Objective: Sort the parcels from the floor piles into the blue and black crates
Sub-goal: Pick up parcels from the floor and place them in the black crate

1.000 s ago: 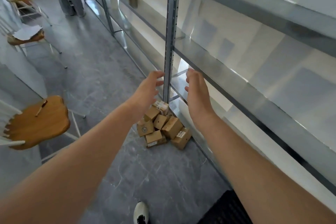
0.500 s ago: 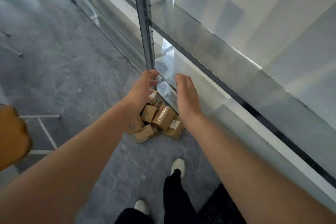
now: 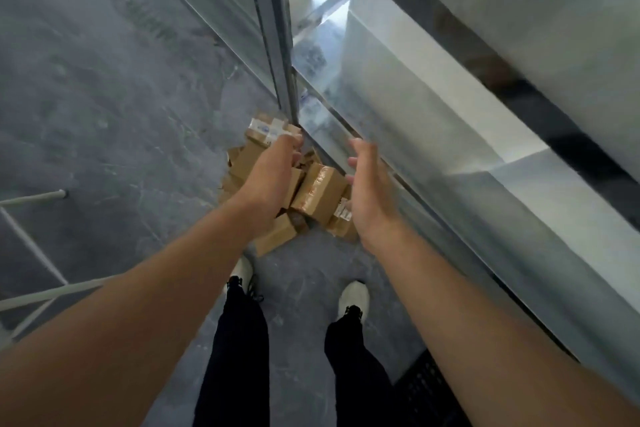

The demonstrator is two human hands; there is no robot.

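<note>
A pile of small brown cardboard parcels (image 3: 313, 192) lies on the grey floor at the foot of a metal shelf upright (image 3: 277, 45). One parcel with a white label (image 3: 266, 128) sits at the far end of the pile. My left hand (image 3: 273, 172) reaches down over the pile, its fingers loosely bent near the labelled parcel and holding nothing that I can see. My right hand (image 3: 372, 191) hovers open at the pile's right side, beside a taped parcel (image 3: 318, 194). The left hand hides part of the pile.
Metal shelving (image 3: 450, 121) runs along the right, its low shelf close to the pile. A black crate's corner (image 3: 427, 388) shows at the bottom right. White chair legs (image 3: 31, 246) stand at the left. My feet in white shoes (image 3: 353, 298) stand just before the pile.
I have stepped up to the pile and bent over it. Both hands have dropped lower and now reach right over the parcels.
</note>
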